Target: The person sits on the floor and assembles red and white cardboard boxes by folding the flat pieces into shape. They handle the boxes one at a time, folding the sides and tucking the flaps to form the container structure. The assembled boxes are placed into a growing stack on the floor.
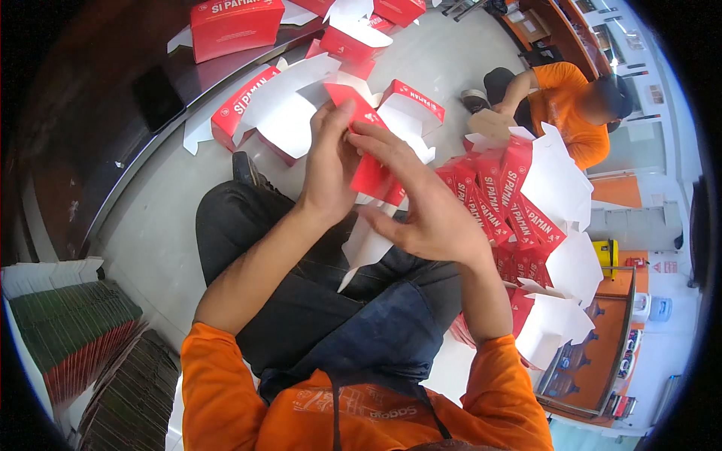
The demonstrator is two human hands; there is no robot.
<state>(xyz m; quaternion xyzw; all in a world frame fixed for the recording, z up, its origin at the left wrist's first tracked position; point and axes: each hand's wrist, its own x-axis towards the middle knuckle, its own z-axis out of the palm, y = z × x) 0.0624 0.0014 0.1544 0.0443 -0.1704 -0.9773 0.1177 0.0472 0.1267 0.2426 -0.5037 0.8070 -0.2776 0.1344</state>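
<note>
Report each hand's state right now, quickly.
Left hand: closed, holding the red carton by its left side.
Right hand: partly curled, holding the same carton's right side.

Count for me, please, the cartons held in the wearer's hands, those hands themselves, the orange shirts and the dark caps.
Held red-and-white carton: 1
Wearer's hands, left hand and right hand: 2
Orange shirts, the wearer's and the co-worker's: 2
Dark cap, on the co-worker: 1
Total: 6

Large white capitals cross a stack of red cardboard boxes (519, 195). Left of the stack, a small white emblem marks a red-and-white cardboard piece (370, 177); below-left of the stack, pale print crosses an orange fabric shirt (361, 421).
</note>
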